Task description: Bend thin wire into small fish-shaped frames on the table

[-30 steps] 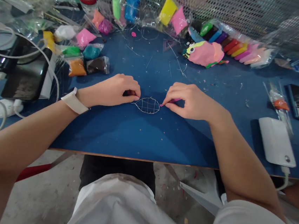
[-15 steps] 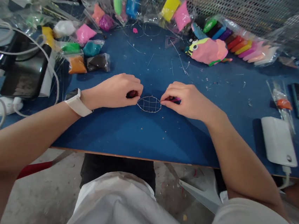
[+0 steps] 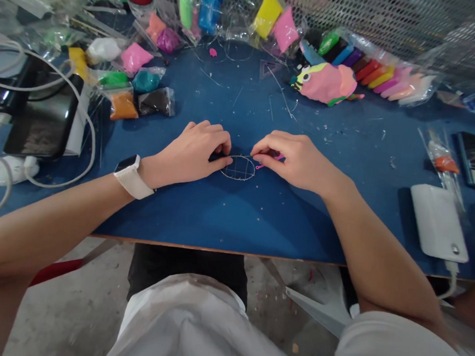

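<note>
An oval wire frame (image 3: 238,177) with thin crossing wires inside is held just above or on the blue table. My left hand (image 3: 200,147) pinches its left end between thumb and fingers. At its upper right rim, my right hand (image 3: 292,154) is closed, thumb and fingertips on the wire. A thin pink tool with a small loop at its tip (image 3: 258,167) also sticks out from my right hand; most of it is hidden by the fingers.
Bagged coloured clay (image 3: 122,105) and a black power bank (image 3: 44,114) with white cables lie left. A pink clay fish (image 3: 328,83) and a row of clay packs (image 3: 371,70) stand at the back. A white power bank (image 3: 439,222) lies right.
My left hand has shifted slightly right along the wire frame. My right fingers have moved to the frame's upper rim, and the pink tool's looped tip now shows below them.
</note>
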`<action>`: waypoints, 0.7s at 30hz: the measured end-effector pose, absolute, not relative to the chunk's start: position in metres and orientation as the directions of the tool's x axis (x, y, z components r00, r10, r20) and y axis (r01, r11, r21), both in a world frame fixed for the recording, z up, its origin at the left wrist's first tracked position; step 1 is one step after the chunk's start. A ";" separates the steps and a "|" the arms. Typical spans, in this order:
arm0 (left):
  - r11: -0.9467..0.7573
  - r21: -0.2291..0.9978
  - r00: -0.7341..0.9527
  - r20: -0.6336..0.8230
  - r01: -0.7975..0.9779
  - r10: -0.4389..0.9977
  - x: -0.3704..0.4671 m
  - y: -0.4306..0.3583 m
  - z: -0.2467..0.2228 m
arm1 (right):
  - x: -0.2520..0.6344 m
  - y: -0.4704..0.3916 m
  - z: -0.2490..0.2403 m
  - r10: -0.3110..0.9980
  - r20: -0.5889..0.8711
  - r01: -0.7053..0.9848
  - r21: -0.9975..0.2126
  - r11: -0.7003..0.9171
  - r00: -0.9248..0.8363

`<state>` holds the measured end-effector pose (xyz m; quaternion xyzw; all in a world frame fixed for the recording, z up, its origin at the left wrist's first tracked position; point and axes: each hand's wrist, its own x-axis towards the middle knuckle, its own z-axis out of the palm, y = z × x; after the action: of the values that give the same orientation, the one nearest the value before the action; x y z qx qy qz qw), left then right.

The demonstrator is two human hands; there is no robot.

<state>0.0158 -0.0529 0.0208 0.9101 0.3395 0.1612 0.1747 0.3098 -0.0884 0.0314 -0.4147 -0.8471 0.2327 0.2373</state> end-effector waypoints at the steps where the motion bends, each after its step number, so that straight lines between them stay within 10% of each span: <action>1: -0.729 0.412 0.731 0.192 0.546 0.655 0.016 -0.053 0.022 | 0.309 -0.089 0.031 0.820 0.226 0.580 -0.610 0.541 -0.526; 21: -0.886 0.239 0.812 0.358 0.398 0.462 0.012 -0.045 0.026 | 0.306 -0.089 0.043 0.863 0.191 0.545 -0.706 0.452 -0.468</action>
<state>0.0115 -0.0453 0.0260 0.9486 0.2265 0.2072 0.0766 0.3060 -0.0891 0.0433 -0.4365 -0.8064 0.2891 0.2751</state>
